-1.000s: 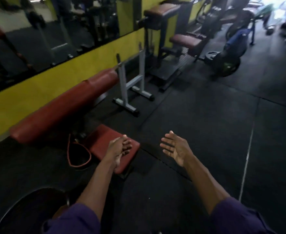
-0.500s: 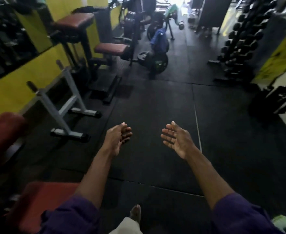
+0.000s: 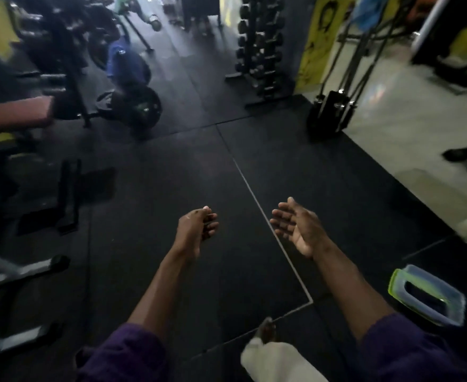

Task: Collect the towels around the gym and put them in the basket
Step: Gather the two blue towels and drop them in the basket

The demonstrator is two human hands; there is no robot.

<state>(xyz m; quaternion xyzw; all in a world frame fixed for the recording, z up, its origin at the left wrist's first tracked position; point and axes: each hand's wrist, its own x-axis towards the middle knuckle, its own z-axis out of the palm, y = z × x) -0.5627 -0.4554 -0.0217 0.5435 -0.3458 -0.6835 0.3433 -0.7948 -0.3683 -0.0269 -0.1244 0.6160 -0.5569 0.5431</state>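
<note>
Both my hands reach out over the black rubber floor and hold nothing. My left hand [image 3: 198, 227] has its fingers loosely curled. My right hand [image 3: 297, 228] is spread, palm turned inward. A blue towel [image 3: 125, 64] is draped over a weight machine at the far left, well beyond my hands. A green-rimmed basket [image 3: 428, 295] with bluish walls stands on the floor at the lower right, beside my right forearm. Another blue cloth [image 3: 370, 9] hangs at the top right, blurred.
A dumbbell rack [image 3: 260, 51] stands ahead at centre. Weight plates [image 3: 136, 106] lie on the floor at left, next to a red padded bench [image 3: 14, 111]. A cable machine base [image 3: 330, 108] sits at the mat's right edge, with pale tiled floor [image 3: 419, 128] beyond.
The view has swung right: the red benches and yellow wall slid off to the left, and the dumbbell rack, tiled floor and basket came into view. Both hands kept the same pose.
</note>
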